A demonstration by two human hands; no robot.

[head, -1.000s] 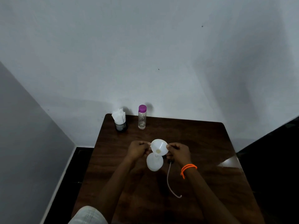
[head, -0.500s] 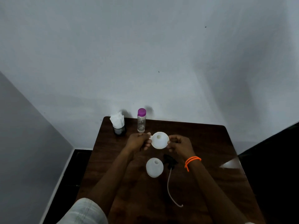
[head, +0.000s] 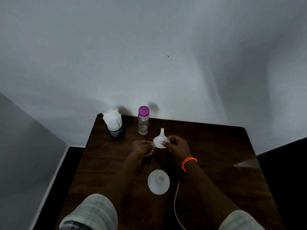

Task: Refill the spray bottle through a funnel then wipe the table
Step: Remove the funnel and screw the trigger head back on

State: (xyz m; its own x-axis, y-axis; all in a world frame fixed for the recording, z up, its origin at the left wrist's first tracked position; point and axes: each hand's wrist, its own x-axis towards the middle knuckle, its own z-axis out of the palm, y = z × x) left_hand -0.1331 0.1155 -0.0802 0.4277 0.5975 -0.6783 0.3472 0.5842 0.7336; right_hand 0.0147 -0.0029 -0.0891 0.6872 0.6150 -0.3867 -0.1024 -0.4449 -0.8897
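A person stands over a dark wooden table (head: 216,155), both hands raised above its middle and holding a small white funnel (head: 160,141). A second ago the funnel sat with its spout down in the mouth of the white spray bottle (head: 158,184); now it is lifted clear, carried away from the body, and tipped so its spout points up and away and a small sticker on the cone faces the camera. The left hand (head: 143,146) pinches the funnel's left rim with its fingertips; the right hand (head: 177,146), with an orange band at the wrist, pinches the right side, thumb on the sticker. The bottle stands open and uncovered near the body, well apart from the funnel, so refilling looks not to have begun. Count: one funnel, one spray bottle, one clear bottle with a purple cap (head: 143,120) at the far edge, one dark holder of white tissues (head: 114,125) beside it, one thin tube (head: 175,201) lying right of the spray bottle.
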